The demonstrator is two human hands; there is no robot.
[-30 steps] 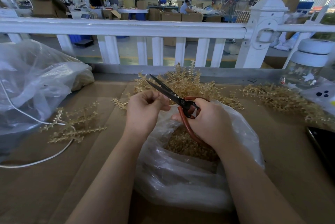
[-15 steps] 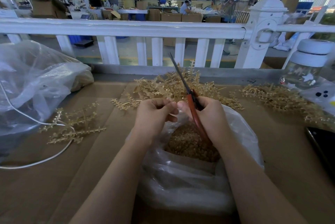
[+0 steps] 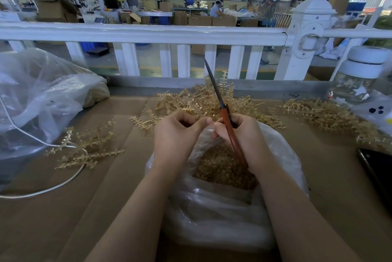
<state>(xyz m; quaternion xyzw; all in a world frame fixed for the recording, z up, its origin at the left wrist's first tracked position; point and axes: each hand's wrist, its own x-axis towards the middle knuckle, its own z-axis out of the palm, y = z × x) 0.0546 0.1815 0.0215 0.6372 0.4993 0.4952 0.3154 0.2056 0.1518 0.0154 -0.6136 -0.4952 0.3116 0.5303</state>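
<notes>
the right hand (image 3: 239,134) is wrapped round the red-handled dark-bladed scissors (image 3: 227,122), fingers clamped on the handles. the blades lie together and point up and away towards the far edge of the brown cardboard surface (image 3: 106,208). the left hand (image 3: 176,132) sits just beside it with its fingers curled in and its thumb tip meeting the right hand's fingertips; whether it pinches a small piece there cannot be told.

both hands hover over the open mouth of a clear crumpled plastic bag (image 3: 212,208) that lies at the middle of the near edge. inside it is a bed of small golden cut pieces (image 3: 222,168), right below the scissor handles.

a heap of golden plastic sprigs (image 3: 191,100) lies at the middle of the far edge, just beyond the hands. a second spread of golden sprigs (image 3: 318,113) runs towards the far right corner, and a few loose golden sprigs (image 3: 89,147) lie towards the left, crossed by a thin white cable (image 3: 42,191). a large clear plastic sack (image 3: 38,96) fills the left edge. a glass jar with a white lid (image 3: 360,83) stands at the far right corner, and a flat black phone (image 3: 377,168) lies at the right edge. a white railing (image 3: 148,32) runs beyond the far edge.
</notes>
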